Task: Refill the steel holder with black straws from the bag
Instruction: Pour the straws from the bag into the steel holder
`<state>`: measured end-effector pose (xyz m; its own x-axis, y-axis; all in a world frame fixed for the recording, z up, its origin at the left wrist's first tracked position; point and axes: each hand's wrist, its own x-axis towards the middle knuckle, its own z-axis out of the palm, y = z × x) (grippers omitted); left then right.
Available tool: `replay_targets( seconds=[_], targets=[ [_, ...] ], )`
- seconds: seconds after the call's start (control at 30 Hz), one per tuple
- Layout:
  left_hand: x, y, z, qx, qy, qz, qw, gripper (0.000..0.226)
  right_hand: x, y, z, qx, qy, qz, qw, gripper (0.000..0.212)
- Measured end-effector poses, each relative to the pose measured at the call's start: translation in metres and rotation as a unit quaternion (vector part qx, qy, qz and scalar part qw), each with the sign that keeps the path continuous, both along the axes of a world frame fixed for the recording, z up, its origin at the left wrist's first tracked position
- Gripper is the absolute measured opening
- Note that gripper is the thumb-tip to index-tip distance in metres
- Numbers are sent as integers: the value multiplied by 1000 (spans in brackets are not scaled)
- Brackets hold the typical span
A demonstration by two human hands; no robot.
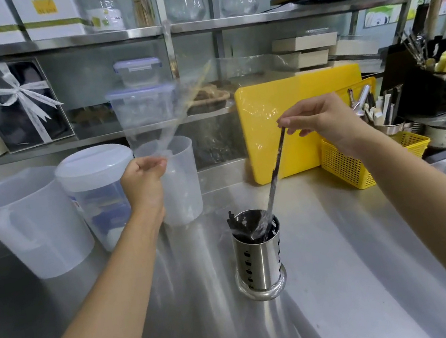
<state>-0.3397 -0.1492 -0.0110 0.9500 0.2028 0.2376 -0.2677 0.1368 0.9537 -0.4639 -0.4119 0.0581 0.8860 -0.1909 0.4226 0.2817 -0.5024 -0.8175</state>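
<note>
- Fingers of the right hand are pinched together on the top end of 1 black straw, which slants down to the left with its lower end inside the steel holder.
- The left hand is closed in a fist around the neck of a clear plastic bag, held up and away from the holder; the bag is blurred and looks empty or nearly so.
- More dark straws already sit low inside the holder, near its left rim; their number is hard to tell.
- The straw looks light and thin, and in a shiny clear wrapper, so probably slippery. It should flex if squeezed hard, so a gentle pinch near the top end suits it.
- The bag is soft and limp; gripping the gathered neck is the sensible hold.
- The holder is rigid, with holes in its wall and a flared base, and stands upright alone on the counter.
- The counter is smooth, reflective steel, bare around the holder, so a dropped straw could slide or roll.
- Behind, near the left hand, stand 3 translucent plastic jugs; a yellow cutting board leans at the back with a yellow basket beside it.
- Steel shelves above carry boxes and containers.
</note>
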Motion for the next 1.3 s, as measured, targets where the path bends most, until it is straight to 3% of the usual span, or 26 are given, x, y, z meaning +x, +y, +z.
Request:
replay_targets(
  seconds=[0.37, 0.5, 0.83, 1.3],
  targets=[
    [2, 2, 27, -42, -57, -14, 997, 24, -8, 2, 8, 31, -69, -35, 997, 13],
    [2, 7, 33, -55, -77, -21, 995, 24, -7, 5, 4, 52, -44, -23, 997, 9],
    [-9, 12, 28, -20, -88, -42, 995, 22, -8, 4, 2, 56, -65, -31, 996, 3],
    [-21, 17, 49, -40, -108, -73, 991, 23, -11, 7, 12, 80, -119, -34, 989, 9]
  ],
)
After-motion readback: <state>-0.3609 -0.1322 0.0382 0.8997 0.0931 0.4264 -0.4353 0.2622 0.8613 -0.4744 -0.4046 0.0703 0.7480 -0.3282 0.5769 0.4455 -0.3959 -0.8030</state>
